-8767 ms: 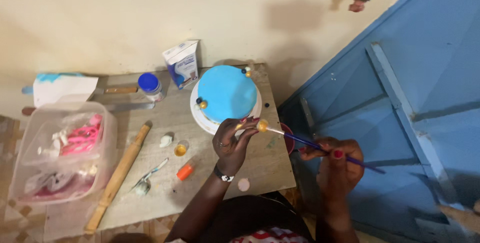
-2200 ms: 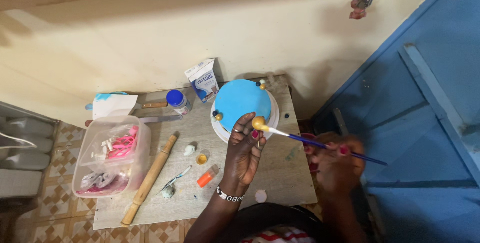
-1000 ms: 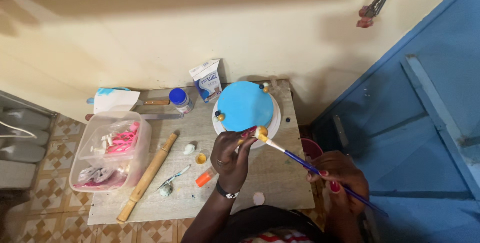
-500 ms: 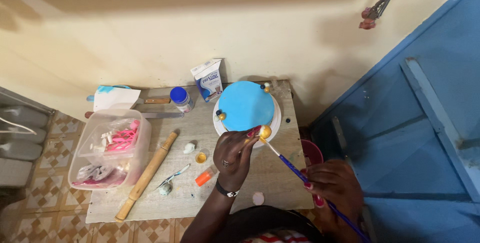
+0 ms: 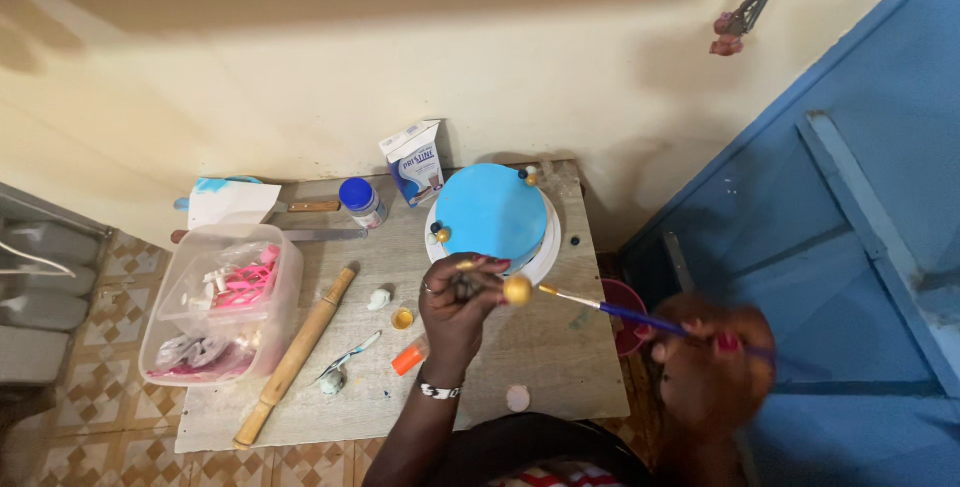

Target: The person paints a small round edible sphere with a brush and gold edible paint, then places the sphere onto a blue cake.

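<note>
Looked down on a small wooden table (image 5: 560, 367) pushed against a cream wall. Left hand (image 5: 458, 299) closed around a thin stick topped with a gold ball (image 5: 517, 290), held up just in front of the near edge of the blue cake (image 5: 492, 214). Right hand (image 5: 712, 372), blurred and off the table's right edge over by the blue door (image 5: 860, 277), pinched shut on a blue-handled paintbrush (image 5: 640, 315), bristle tip pointed left and sitting just beside the gold ball; couldn't tell if actually touching. Cake itself round, smooth blue on top, parked on a white turntable (image 5: 545, 262) at the back right of the table, with a couple of small gold and dark balls stuck around its rim. Behind it, a small white and blue carton (image 5: 414, 162) standing upright, and a blue-lidded jar (image 5: 361, 202) just to the left. Further left, a knife (image 5: 300, 207) lying flat near some white paper. Wooden rolling pin (image 5: 295, 354) laid diagonally across the middle left, right next to a clear plastic tub (image 5: 222, 317) stuffed with pink and white cutters. Tiny gold-filled pot (image 5: 402, 318) and an orange bottle (image 5: 407, 358) near the left wrist, plus a little white lump (image 5: 378, 298) close by. Bunch of keys (image 5: 745, 12) hung up on the wall top right.
</note>
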